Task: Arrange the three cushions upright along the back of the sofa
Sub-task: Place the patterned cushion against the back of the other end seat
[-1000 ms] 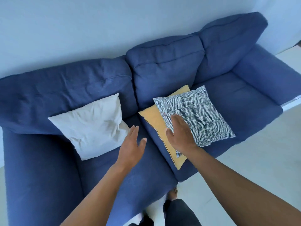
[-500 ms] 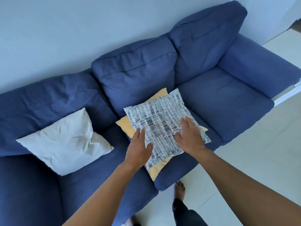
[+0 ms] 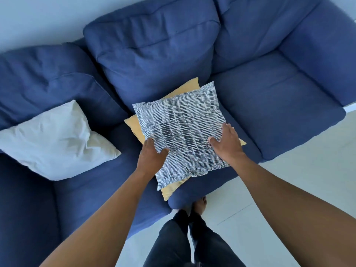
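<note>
A black-and-white patterned cushion (image 3: 181, 130) lies flat on top of a yellow cushion (image 3: 171, 187) on the middle seat of the blue sofa (image 3: 154, 54). My left hand (image 3: 152, 155) grips the patterned cushion's left edge, fingers tucked under it. On the cushion's right edge, my right hand (image 3: 226, 143) holds with its thumb on top. A white cushion (image 3: 55, 139) leans against the sofa's back at the left seat.
The right seat (image 3: 279, 105) of the sofa holds nothing, with the right armrest (image 3: 323, 54) beyond it. Pale floor (image 3: 289, 189) lies in front of the sofa, where my legs and a bare foot (image 3: 200, 205) stand close to the seat's front edge.
My view has shifted right along the sofa. Both hands have gone from hovering over the patterned cushion to grasping its left and right edges.
</note>
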`<action>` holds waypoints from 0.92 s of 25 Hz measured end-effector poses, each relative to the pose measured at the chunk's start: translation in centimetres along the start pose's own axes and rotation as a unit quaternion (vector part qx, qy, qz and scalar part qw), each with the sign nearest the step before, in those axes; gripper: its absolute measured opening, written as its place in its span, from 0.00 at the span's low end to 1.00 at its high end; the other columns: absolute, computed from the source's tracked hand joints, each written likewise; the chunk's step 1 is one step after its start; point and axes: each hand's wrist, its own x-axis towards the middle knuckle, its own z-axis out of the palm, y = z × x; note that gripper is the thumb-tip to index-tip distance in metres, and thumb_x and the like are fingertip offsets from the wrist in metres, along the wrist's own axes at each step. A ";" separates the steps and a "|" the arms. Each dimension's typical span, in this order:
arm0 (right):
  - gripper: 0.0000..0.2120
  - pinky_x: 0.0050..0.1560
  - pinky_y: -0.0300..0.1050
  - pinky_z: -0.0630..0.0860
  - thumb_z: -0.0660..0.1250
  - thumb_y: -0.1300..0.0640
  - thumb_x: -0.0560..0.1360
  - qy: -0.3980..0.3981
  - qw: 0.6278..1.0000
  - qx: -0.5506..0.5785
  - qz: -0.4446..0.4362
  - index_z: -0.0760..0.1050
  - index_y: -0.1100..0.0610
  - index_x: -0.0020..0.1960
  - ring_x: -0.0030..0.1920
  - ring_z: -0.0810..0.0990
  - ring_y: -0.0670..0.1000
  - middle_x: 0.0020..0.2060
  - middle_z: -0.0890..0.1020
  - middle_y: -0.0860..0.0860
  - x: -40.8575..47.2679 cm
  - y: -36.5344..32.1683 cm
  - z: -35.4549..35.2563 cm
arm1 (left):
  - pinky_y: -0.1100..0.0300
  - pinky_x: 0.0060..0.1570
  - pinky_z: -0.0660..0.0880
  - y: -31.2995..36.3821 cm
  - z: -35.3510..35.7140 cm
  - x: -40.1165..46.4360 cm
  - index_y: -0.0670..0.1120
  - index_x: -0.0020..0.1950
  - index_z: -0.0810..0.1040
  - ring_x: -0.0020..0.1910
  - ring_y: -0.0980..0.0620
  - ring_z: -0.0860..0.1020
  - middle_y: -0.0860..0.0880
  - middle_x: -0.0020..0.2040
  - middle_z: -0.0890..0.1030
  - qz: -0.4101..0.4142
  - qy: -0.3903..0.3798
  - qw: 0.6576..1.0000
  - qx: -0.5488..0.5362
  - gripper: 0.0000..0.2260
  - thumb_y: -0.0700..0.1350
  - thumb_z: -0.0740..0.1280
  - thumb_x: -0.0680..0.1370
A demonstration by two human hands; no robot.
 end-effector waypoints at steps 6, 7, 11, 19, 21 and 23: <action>0.50 0.71 0.59 0.69 0.75 0.34 0.69 -0.094 0.969 0.152 0.170 0.59 0.56 0.80 0.75 0.71 0.60 0.78 0.69 0.55 3.4 3.0 0.4 | 0.51 0.52 0.79 -1.1 2.0 3.5 0.50 0.56 0.81 0.53 0.48 0.84 0.50 0.53 0.86 -0.100 -0.038 0.970 -0.218 0.11 0.46 0.76 0.76; 0.40 0.66 0.56 0.73 0.77 0.38 0.69 -0.092 0.968 0.170 0.162 0.70 0.55 0.73 0.68 0.77 0.59 0.74 0.75 0.55 3.9 3.1 0.3 | 0.55 0.49 0.78 -0.6 1.9 3.7 0.52 0.52 0.82 0.51 0.49 0.84 0.52 0.51 0.86 -0.095 -0.044 0.968 -0.230 0.08 0.44 0.77 0.75; 0.06 0.55 0.54 0.83 0.78 0.53 0.72 -0.095 0.950 0.271 0.127 0.83 0.53 0.46 0.47 0.87 0.55 0.51 0.88 0.56 3.8 2.8 -2.5 | 0.57 0.40 0.80 2.5 0.6 3.7 0.48 0.48 0.84 0.48 0.47 0.86 0.50 0.47 0.89 -0.093 -0.029 0.960 -0.262 0.06 0.39 0.76 0.75; 0.10 0.44 0.48 0.84 0.77 0.52 0.74 -0.083 0.904 0.414 0.065 0.85 0.54 0.54 0.45 0.90 0.53 0.48 0.90 0.52 5.1 8.4 -18.6 | 0.44 0.46 0.85 17.1 0.3 2.9 0.41 0.52 0.88 0.46 0.38 0.88 0.36 0.51 0.88 -0.045 -0.079 0.932 -0.350 0.10 0.45 0.77 0.74; 0.08 0.45 0.50 0.83 0.76 0.52 0.75 -0.096 0.891 0.442 0.046 0.86 0.54 0.51 0.46 0.89 0.55 0.49 0.90 0.55 6.8 10.3 -23.6 | 0.47 0.45 0.85 21.5 2.0 2.9 0.38 0.57 0.85 0.49 0.37 0.87 0.35 0.55 0.87 -0.061 -0.095 0.920 -0.374 0.13 0.44 0.75 0.76; 0.07 0.45 0.49 0.84 0.74 0.50 0.76 -0.119 0.864 0.489 0.025 0.87 0.52 0.50 0.46 0.89 0.54 0.50 0.89 0.55 8.5 13.3 -29.2 | 0.48 0.49 0.84 26.5 4.6 2.4 0.38 0.60 0.85 0.53 0.38 0.86 0.37 0.56 0.87 -0.086 -0.133 0.909 -0.385 0.15 0.46 0.73 0.77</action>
